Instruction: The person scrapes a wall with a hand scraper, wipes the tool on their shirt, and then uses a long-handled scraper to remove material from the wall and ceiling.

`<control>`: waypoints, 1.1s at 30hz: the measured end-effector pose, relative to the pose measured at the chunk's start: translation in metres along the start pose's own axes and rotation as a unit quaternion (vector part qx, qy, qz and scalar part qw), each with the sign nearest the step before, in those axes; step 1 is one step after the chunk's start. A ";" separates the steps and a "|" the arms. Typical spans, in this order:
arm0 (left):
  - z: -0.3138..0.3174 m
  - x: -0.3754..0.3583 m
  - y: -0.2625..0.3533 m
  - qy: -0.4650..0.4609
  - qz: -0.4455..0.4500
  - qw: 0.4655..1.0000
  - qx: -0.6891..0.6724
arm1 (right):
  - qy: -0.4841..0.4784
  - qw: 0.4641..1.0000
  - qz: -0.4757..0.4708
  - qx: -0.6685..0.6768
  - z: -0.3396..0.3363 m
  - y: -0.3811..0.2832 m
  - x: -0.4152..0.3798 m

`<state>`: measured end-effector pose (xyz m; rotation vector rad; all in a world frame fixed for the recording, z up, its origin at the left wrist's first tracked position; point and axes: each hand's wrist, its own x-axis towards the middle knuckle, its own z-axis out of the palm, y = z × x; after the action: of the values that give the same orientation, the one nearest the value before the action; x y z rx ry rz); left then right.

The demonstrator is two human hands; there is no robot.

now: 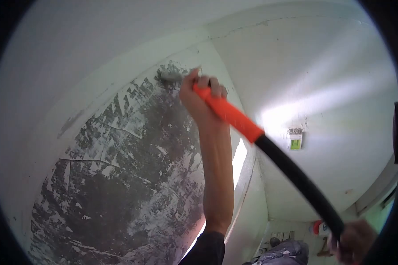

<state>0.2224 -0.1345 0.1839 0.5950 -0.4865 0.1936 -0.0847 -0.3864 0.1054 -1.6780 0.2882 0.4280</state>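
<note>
I hold a long scraper with an orange (227, 115) and black handle (296, 174), raised against a white wall. My left hand (199, 95) is stretched up and shut around the orange part just behind the grey blade (170, 76). The blade touches the wall at the top edge of a large grey scraped patch (128, 176). My right hand (353, 240) grips the black lower end of the handle at the bottom right, partly cut off by the frame edge.
The room corner (234, 88) runs just right of my raised arm, with a bright slit of light (239, 159) along it. A small green and white box (295, 140) sits on the right wall. A grey bag (283, 254) and a red-capped container (318, 227) lie below.
</note>
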 end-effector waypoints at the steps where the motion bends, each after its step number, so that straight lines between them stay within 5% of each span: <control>1: 0.005 0.010 -0.004 0.021 0.013 1.000 0.015 | 0.008 0.999 -0.008 0.040 0.003 -0.001 0.011; 2: 0.012 0.021 -0.013 0.038 0.004 0.999 0.018 | -0.041 0.992 0.005 0.115 0.002 -0.011 0.034; 3: 0.010 0.018 -0.012 0.036 0.003 0.999 0.014 | 0.044 0.993 0.029 0.103 0.011 -0.029 0.027; 5: 0.010 0.012 -0.008 0.039 0.004 0.999 0.021 | -0.047 0.992 0.031 0.109 -0.001 -0.018 0.014; 7: -0.003 0.009 -0.003 0.035 0.013 0.999 0.025 | -0.014 0.998 -0.031 0.056 0.010 -0.009 -0.006; 10: -0.011 0.020 -0.017 -0.015 -0.019 1.000 0.015 | -0.013 0.995 -0.006 0.102 0.003 -0.019 0.034; 12: 0.008 0.035 -0.033 0.083 -0.003 0.997 -0.008 | -0.017 0.985 0.055 0.160 -0.005 -0.033 0.037; 16: -0.015 0.003 -0.022 -0.007 -0.005 1.000 -0.019 | -0.002 0.993 0.015 0.118 -0.012 -0.034 0.041; 20: 0.000 0.039 -0.042 0.069 0.008 0.997 0.018 | 0.011 0.991 0.016 0.130 -0.012 -0.029 0.050; 26: -0.009 0.039 -0.033 0.000 0.019 1.000 0.016 | 0.112 0.991 -0.065 0.041 -0.007 -0.017 0.020; 27: -0.009 0.044 -0.041 0.021 0.021 0.999 0.018 | 0.036 0.996 -0.054 0.063 -0.018 -0.017 0.042; 30: -0.008 0.053 -0.050 0.052 -0.003 0.999 -0.006 | 0.032 0.993 0.063 0.095 -0.016 -0.049 0.050; 33: -0.019 0.036 -0.041 0.039 0.011 0.999 -0.011 | 0.040 0.996 0.064 0.045 -0.021 -0.057 0.051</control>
<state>0.2732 -0.1557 0.1679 0.5585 -0.4194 0.2303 -0.0125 -0.3962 0.1365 -1.5956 0.4699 0.4384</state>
